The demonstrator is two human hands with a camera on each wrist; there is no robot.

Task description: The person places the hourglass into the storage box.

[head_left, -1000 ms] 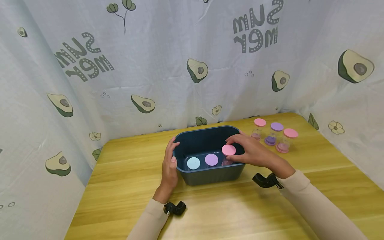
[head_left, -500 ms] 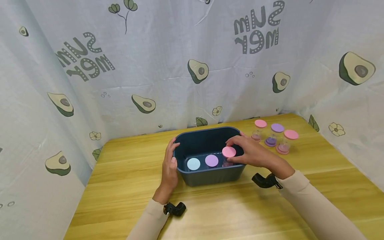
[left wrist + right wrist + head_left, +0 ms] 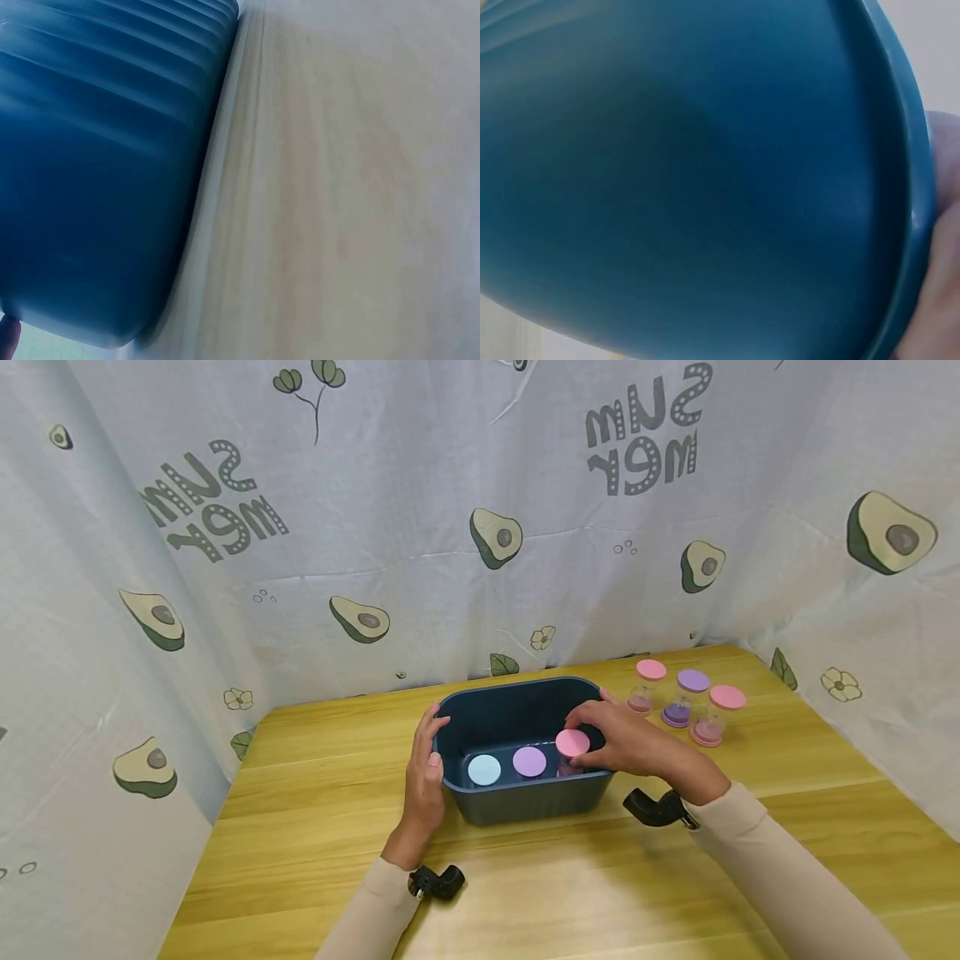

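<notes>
A dark blue plastic bin (image 3: 517, 802) stands on the wooden table. At its left end rests my left hand (image 3: 424, 785), its fingers at the rim and against the outer wall; one fingertip (image 3: 9, 336) shows at the edge of the left wrist view. My right hand (image 3: 626, 737) reaches over the right rim and pinches a pink-capped hourglass (image 3: 572, 742) between thumb and fingers inside the bin. To its left in the bin stand a purple-capped hourglass (image 3: 529, 762) and a light blue-capped one (image 3: 484, 769). The front wall hides their lower parts.
On the table right of the bin stand three more hourglasses: a pink one (image 3: 651, 671), a purple one (image 3: 693, 681) and another pink one (image 3: 727, 697). A patterned curtain (image 3: 420, 543) hangs behind the table (image 3: 337, 785).
The pink hourglass in my right hand has come slightly lower in the bin. The right wrist has shifted a little left. My left hand has stayed at the bin's left end.
</notes>
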